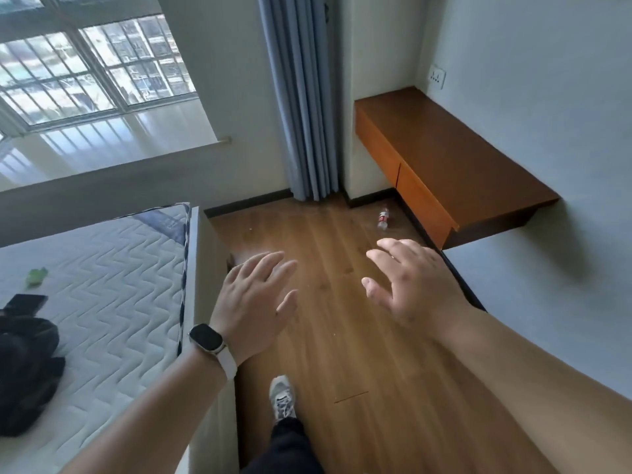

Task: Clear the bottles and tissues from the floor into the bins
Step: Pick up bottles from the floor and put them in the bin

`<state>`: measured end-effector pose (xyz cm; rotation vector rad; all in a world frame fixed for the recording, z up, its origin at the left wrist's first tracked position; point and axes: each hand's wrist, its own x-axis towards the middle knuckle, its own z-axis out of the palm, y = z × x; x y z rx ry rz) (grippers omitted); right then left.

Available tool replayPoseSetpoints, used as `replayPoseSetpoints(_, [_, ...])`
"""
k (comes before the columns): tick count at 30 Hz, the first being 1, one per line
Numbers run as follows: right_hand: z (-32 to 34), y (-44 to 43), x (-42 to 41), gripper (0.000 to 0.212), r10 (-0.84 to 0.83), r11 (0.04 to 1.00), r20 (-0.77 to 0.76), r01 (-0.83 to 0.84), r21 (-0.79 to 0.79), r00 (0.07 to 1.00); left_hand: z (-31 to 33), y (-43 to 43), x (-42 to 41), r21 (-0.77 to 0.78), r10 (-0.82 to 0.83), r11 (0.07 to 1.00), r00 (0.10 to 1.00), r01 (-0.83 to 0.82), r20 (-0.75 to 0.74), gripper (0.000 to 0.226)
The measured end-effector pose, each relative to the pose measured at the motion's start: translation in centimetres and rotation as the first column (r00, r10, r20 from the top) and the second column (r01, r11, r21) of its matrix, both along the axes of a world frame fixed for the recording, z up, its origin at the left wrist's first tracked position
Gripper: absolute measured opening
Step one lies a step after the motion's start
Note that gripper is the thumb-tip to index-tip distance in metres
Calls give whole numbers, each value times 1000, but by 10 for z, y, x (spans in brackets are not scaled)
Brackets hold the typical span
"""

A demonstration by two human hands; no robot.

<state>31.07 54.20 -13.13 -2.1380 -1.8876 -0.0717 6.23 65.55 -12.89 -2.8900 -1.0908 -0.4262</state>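
Mattress at left: dark bag at its near left edge, black phone and a small green object beyond.

Left hand, watch on the wrist, is held out by the bed's right edge, fingers straight and spread, holding nothing.

One shoe on the wooden floor.

Bottle, clear with a red label, lies on its side near the floor's far right corner, just beside the wall-mounted surface.

Right hand: fingers spread, empty, apart from the bottle.

bottle on floor beside desk, mattress left
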Motion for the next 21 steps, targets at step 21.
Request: replayPoseSetpoints(21, [9, 303, -26, 53, -193, 972, 102, 204, -113, 976, -18, 346, 16, -60, -180, 980, 977, 188, 117, 45])
